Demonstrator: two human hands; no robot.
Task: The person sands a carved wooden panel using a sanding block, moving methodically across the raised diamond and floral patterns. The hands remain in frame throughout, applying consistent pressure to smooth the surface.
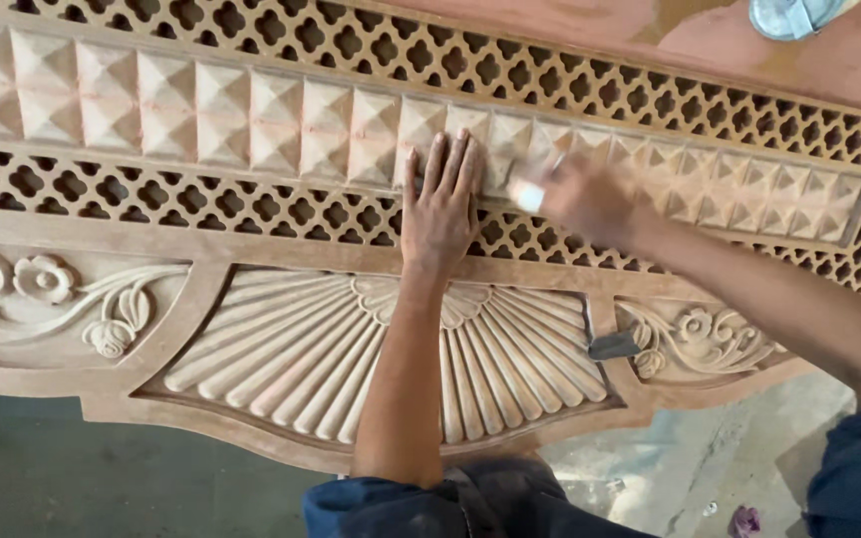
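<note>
While the right hand (580,199), blurred, pinches a small pale pad (528,195) against the pyramid-stud band (251,115), the left hand (440,204) lies flat and empty beside it. Studs toward the carved panel's (251,438) right edge look paler; the rest looks untouched.

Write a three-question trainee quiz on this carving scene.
1. True or false: the left hand lies flat on the carved panel.
2. The blurred right hand is over which band: A) pyramid row, B) fan carving, C) flower carving?
3. What small dark thing lies right of the fan carving?

Key: 1. True. 2. A. 3. A flat dark pad, kind unclear.
</note>
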